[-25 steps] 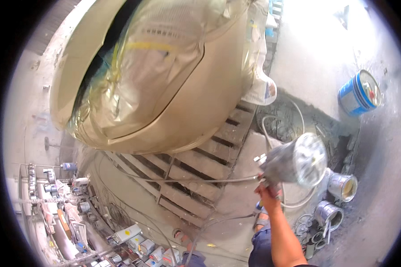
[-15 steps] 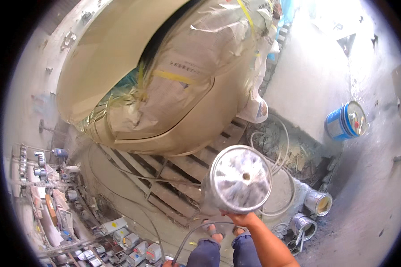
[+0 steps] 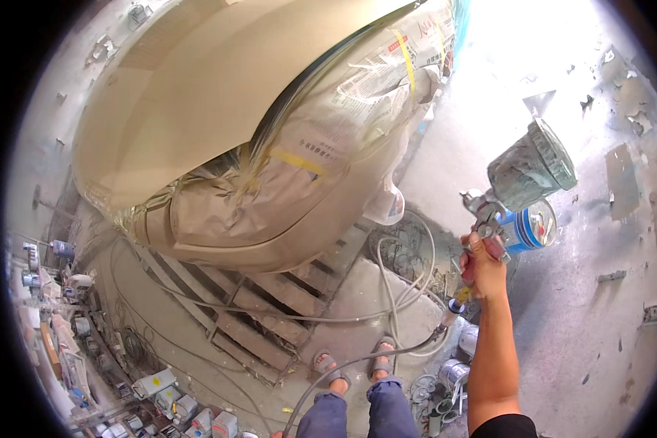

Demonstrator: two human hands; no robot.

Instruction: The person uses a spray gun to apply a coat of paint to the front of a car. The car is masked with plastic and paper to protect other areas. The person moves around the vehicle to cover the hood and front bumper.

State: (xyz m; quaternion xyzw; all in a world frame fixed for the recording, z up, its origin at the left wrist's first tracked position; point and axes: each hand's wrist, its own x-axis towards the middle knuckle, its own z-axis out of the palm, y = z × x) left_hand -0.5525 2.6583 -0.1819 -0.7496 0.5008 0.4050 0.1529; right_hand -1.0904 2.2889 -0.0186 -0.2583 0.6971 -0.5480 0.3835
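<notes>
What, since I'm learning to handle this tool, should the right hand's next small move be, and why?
Perhaps bring the spray gun left, toward the beige bodywork: the right hand grips it well to the right, apart from that surface, and the attached hose curves loosely, which suggests room to move.

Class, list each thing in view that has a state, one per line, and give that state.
Spray gun: held raised
Paint cup: mounted on the spray gun, tilted, lid on
Right hand: closed around the spray gun
Left hand: mostly out of view, grip unclear
Air hose: connected, curved
Masking paper: taped on, creased
Blue bucket: upright, partly hidden
</notes>
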